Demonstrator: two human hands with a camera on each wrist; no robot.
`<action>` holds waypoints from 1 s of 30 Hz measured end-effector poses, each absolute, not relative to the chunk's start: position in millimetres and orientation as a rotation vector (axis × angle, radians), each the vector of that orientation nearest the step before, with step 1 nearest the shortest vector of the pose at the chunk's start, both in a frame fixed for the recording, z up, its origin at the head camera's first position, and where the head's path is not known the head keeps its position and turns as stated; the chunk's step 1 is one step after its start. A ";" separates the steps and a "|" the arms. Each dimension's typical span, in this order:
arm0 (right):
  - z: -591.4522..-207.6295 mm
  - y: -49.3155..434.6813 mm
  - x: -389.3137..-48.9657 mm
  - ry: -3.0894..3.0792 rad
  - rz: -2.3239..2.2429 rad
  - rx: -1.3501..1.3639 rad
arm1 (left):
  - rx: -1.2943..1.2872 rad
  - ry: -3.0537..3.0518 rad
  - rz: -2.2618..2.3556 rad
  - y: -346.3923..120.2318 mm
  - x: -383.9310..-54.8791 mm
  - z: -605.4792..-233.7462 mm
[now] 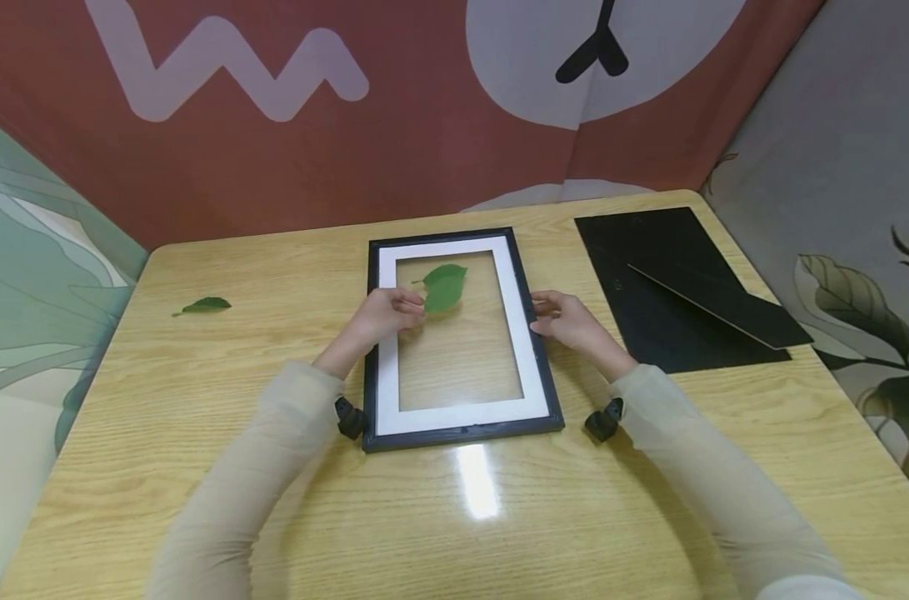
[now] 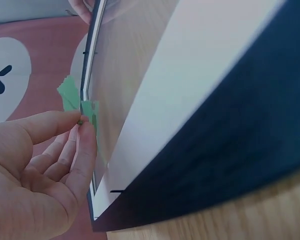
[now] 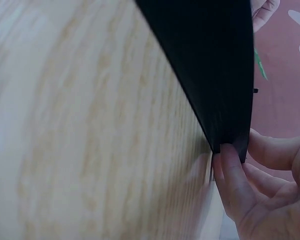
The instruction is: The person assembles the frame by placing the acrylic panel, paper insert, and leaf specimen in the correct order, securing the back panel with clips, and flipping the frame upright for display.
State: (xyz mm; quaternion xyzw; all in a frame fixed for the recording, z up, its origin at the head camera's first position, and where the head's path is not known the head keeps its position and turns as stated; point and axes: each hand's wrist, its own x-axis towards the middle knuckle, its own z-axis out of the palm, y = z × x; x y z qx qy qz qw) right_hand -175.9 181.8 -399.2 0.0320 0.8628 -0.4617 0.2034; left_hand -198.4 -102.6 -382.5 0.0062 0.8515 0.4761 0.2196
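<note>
On the wooden surface [image 1: 139,467], the head view records a black picture frame [image 1: 424,439] lying flat, with a white mat [image 1: 461,414] inside its rim and wood grain visible through the window. Only this view shows the second leaf [image 1: 206,305], lying well apart to the left, and the black backing board [image 1: 649,242] to the right, with its flap [image 1: 739,308] slanting across it. The left wrist view adds the grip on the green leaf [image 1: 445,287]: thumb and forefinger pinch it, the other fingers curled behind. The leaf is over the upper part of the window; contact beneath it cannot be confirmed. The right wrist view shows what the head view largely hides: the right hand [image 1: 566,317] grips the frame's right side, fingertips against the outer wall and thumb at the upper edge. The left hand [image 1: 394,314] reaches over the frame's left side. The hands are apart, one on either side of the window, both forearms angled inward from the near side. The frame's near edge stands well back from the viewer, with a broad stretch of surface before it. A narrower strip separates frame from backing board, and the right hand occupies part of it. The flap's outer corner reaches the surface's right edge.
</note>
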 end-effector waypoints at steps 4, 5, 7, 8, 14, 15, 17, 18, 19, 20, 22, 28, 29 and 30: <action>-399.7 181.9 -175.7 2.410 -1.288 0.086 | 0.019 2.359 1.297 -101.7 -198.4 -382.6; -399.7 181.9 -175.6 2.409 -1.289 0.088 | 0.021 2.359 1.295 -101.4 -198.5 -382.9; -399.8 182.0 -175.5 2.405 -1.292 0.091 | 0.028 2.361 1.291 -101.1 -198.6 -383.4; -399.7 182.0 -175.3 2.405 -1.291 0.092 | 0.032 2.361 1.292 -101.0 -198.8 -383.8; -398.8 181.5 -175.0 2.406 -1.292 0.093 | 0.045 2.377 1.273 -101.0 -198.8 -384.3; -399.0 181.4 -175.2 2.407 -1.291 0.093 | 0.049 2.381 1.267 -101.1 -198.7 -384.2; -399.4 181.0 -175.7 2.410 -1.289 0.090 | 0.053 2.386 1.262 -101.3 -198.3 -384.0; -399.5 180.9 -175.9 2.411 -1.287 0.090 | 0.054 2.387 1.262 -101.3 -198.1 -383.8; -399.5 180.9 -175.9 2.411 -1.287 0.090 | 0.055 2.388 1.261 -101.4 -197.9 -383.6; -399.4 180.9 -175.8 2.410 -1.288 0.088 | 0.056 2.389 1.260 -101.4 -197.7 -383.5; -398.9 181.0 -175.3 2.408 -1.290 0.085 | 0.054 2.386 1.265 -101.4 -197.4 -382.9; -398.1 181.2 -174.6 2.406 -1.294 0.081 | 0.067 2.380 1.269 -102.4 -197.8 -382.4; -398.2 181.1 -174.7 2.407 -1.292 0.082 | 0.069 2.377 1.271 -102.8 -198.2 -382.5; -398.4 181.0 -174.9 2.410 -1.288 0.084 | 0.068 2.374 1.273 -103.4 -198.6 -382.5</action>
